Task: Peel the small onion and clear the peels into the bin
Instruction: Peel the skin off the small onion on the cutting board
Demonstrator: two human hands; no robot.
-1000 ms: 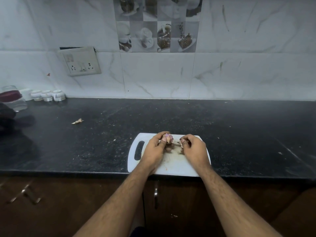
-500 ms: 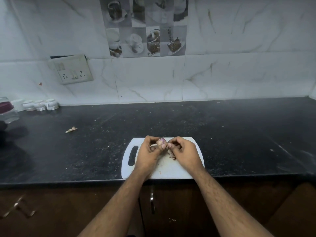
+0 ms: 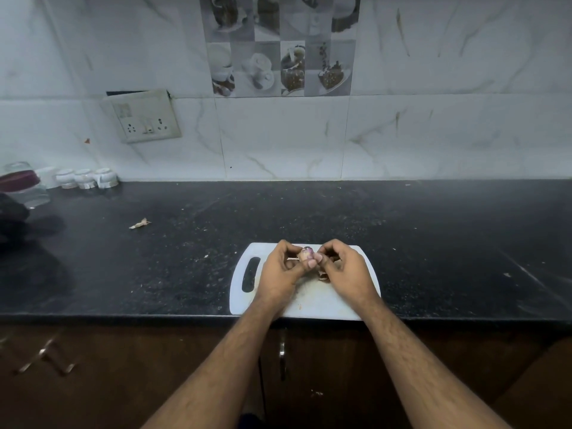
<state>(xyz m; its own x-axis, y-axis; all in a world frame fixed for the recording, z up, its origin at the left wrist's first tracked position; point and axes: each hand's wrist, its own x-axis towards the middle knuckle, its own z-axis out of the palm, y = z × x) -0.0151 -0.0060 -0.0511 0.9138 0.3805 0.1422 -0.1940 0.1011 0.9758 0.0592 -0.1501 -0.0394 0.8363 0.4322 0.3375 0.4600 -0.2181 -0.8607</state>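
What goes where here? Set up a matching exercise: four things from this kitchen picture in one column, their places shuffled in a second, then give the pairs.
1. small onion
2. cutting board
3. loose peel
4. socket plate

A. on the tiled wall
B. at the counter's front edge
C. pinched between left hand and right hand
D. alone on the black counter, left of the board

Pairs: 1-C, 2-B, 3-D, 4-A

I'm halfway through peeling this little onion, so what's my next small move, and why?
Probably pull the next strip of skin off with your right hand while your left hand holds the onion steady. Both hands pinch it above the cutting board, and patches of purple skin remain on it.
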